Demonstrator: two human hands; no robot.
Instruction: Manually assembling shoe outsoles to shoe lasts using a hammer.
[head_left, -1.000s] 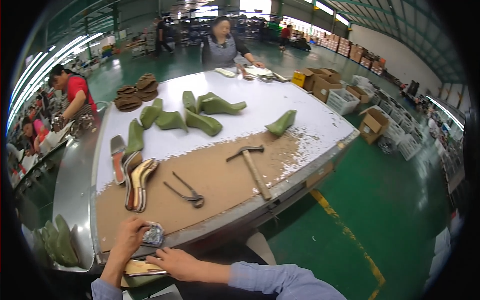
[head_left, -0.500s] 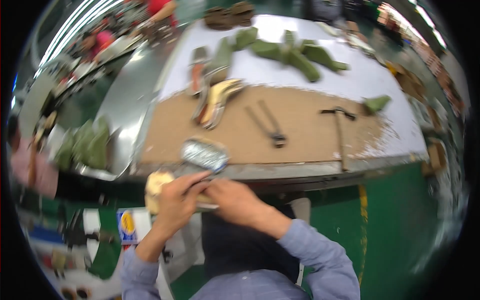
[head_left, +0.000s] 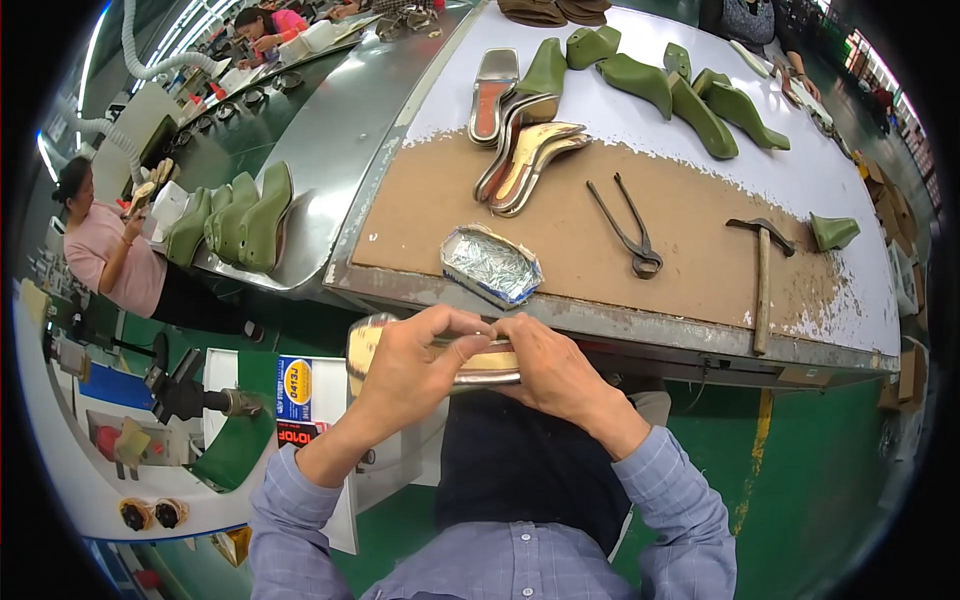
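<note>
A shoe insole with a pale yellow centre and dark rim lies across my hands, just off the table's front edge. My left hand is closed over its middle, thumb and forefinger pinched near the upper face. Whether a tiny piece sits between those fingertips I cannot make out. Closed round the other end is my right hand, its thumb beside the left fingertips and its lower fingers hidden. Just beyond, an open, torn box of small nails rests on the table. Several similar insoles lie stacked farther back.
Pincers and a hammer lie on the worn table. Green shoe lasts are spread at the back, and more lasts stand on a metal surface at left. A person works beyond them.
The view has shifted, so the table sits farther right. Both hands stay on the insole; the right hand has turned to wrap round its end, and the left fingertips are pinched.
</note>
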